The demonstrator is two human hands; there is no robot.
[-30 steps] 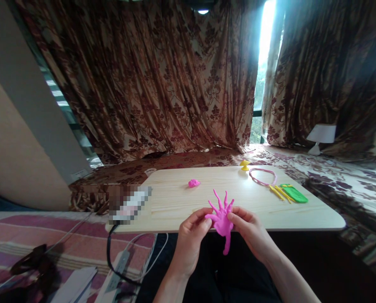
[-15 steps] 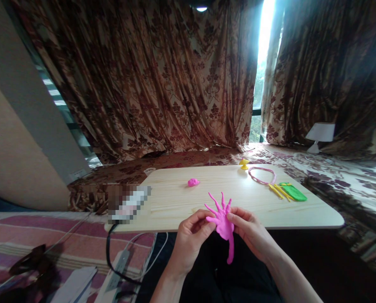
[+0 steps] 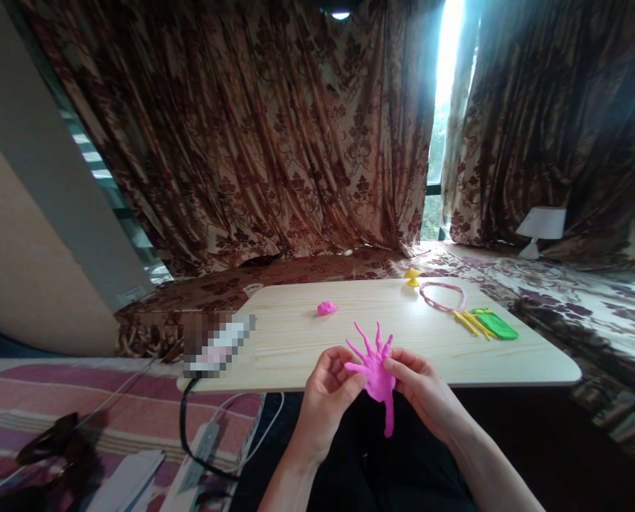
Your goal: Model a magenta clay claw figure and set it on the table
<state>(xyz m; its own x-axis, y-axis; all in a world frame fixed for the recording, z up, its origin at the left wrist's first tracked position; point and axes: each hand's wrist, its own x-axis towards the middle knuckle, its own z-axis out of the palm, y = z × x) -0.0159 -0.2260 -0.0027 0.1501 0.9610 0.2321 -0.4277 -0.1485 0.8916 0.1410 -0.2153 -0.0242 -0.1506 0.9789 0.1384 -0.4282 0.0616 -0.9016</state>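
Note:
Between my two hands is a pink modelling clay hand figure, a flat palm with thin fingers fanning upward and a long strip hanging below. My left hand is closed, its thumb and fingers pinching the figure's left side near the lowest clay finger. On the other side, my right hand grips the edge at the base of the rightmost clay finger. The figure is held above my lap at the table's near edge. A pink clay lump lies farther back on the table.
On the wooden table are a yellow clay piece, a pink clay loop, yellow clay strips and a green clay slab. A blurred device with a black cable sits at the left edge. A lamp stands behind.
The clay hand's lower strip has swung up slightly, and its fingers have shifted a little right. My left hand has moved slightly, with its fingers curled more loosely.

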